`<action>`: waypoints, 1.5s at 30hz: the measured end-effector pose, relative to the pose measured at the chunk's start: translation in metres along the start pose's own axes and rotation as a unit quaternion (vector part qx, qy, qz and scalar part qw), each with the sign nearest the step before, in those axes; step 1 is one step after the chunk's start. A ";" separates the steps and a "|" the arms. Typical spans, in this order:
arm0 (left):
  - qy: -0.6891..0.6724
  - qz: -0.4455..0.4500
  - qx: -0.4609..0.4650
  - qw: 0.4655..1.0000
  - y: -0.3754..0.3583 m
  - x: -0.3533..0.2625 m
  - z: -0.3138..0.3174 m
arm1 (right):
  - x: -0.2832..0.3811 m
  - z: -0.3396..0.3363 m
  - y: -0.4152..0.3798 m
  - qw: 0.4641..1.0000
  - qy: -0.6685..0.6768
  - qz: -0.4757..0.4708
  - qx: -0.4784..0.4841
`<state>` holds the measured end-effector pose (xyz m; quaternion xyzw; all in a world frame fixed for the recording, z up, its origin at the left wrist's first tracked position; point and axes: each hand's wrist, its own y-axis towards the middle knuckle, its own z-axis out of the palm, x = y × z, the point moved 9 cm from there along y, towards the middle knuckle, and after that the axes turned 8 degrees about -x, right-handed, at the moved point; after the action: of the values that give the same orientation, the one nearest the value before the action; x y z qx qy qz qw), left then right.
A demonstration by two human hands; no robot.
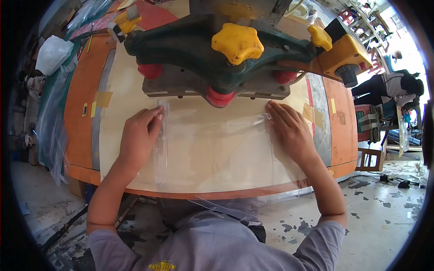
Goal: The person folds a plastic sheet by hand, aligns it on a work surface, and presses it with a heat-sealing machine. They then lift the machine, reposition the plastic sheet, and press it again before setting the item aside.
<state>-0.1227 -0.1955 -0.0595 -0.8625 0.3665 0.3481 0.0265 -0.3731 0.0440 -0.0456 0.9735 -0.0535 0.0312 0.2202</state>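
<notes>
A clear plastic sheet (pixel 217 153) lies over the cream-coloured table surface (pixel 117 90) and hangs past its front edge. At the sheet's left side, my left hand (pixel 141 135) pinches its upper corner between thumb and fingers. My right hand (pixel 291 131) rests at the upper right of the sheet, fingers together with the tips on the plastic; whether it grips an edge is hard to see. Just beyond both hands is a green press (pixel 181 45) with a metal bar (pixel 181 88), red knobs (pixel 220 95) and a yellow star knob (pixel 238 44).
A yellow box with a black dial (pixel 348 74) sits at the press's right. Plastic sheeting (pixel 49 131) hangs at the table's left, near a white bag (pixel 53 55). Another person (pixel 393 86) is in the right background. A brown crate (pixel 370 159) stands right of the table.
</notes>
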 end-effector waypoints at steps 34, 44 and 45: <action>-0.058 -0.016 -0.055 0.997 0.009 0.011 0.000 | -0.017 0.002 0.005 0.995 0.045 0.091 -0.008; -0.078 -0.030 -0.059 0.995 0.011 0.013 0.001 | -0.019 0.001 0.004 0.995 0.030 0.092 -0.008; -0.081 -0.033 -0.058 0.994 0.011 0.012 0.001 | -0.019 0.001 0.003 0.995 0.030 0.092 -0.008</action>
<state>-0.1244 -0.2108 -0.0656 -0.8430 0.3138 0.4366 0.0171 -0.3927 0.0424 -0.0471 0.9613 -0.1369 0.0802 0.2253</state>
